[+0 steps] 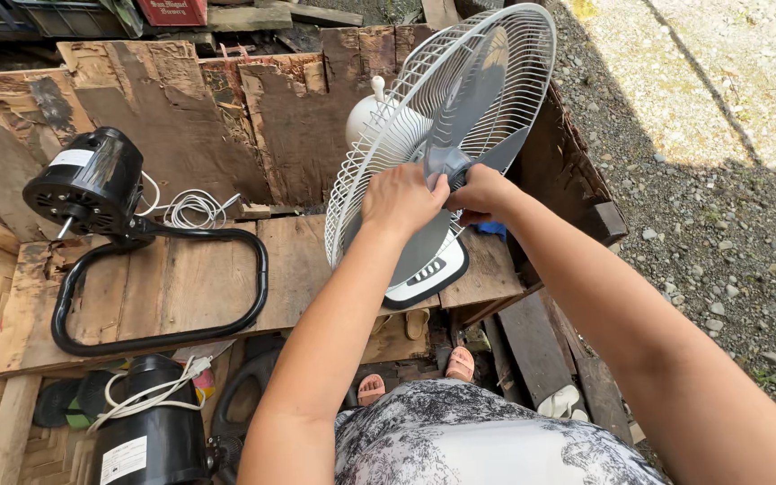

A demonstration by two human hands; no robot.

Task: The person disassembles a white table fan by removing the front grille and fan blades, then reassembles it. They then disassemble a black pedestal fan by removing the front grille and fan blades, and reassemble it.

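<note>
A white desk fan with a grey blade (473,94) stands on a rough wooden bench (181,278), its rear wire guard (514,54) in place and the front open. My left hand (401,199) and my right hand (480,193) both grip the hub at the blade's centre (446,164). The fan's white motor housing (365,112) shows behind the guard, and its base with buttons (428,274) rests at the bench's front edge.
A black fan motor (92,184) on a black tubular stand (163,337) sits at the bench's left, with a coiled white cord (192,208). Another black motor (150,431) lies below. Weathered plywood stands behind; gravel lies at right.
</note>
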